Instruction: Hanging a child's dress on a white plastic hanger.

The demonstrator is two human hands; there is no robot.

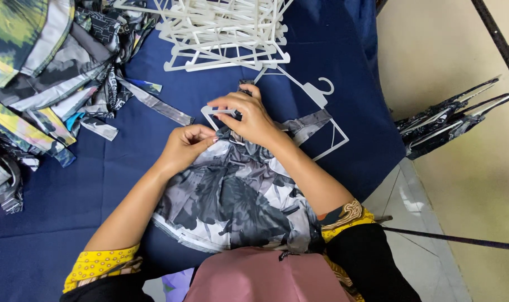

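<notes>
On blue cloth (pixel 114 184), L hand (pixel 186 146) pinches grey floral garment (pixel 237 196) & R hand (pixel 250 116) grips white hanger (pixel 316 120) w/ strap, near hanger stack (pixel 226 33).

A dark blue cloth (pixel 53 223) covers the work surface across most of the frame. At the right edge: pale tiled floor (pixel 461 184) (lit evenly, cream-toned).

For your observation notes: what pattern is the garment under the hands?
Grey, black and white leafy floral print on the garment, head view.
</notes>
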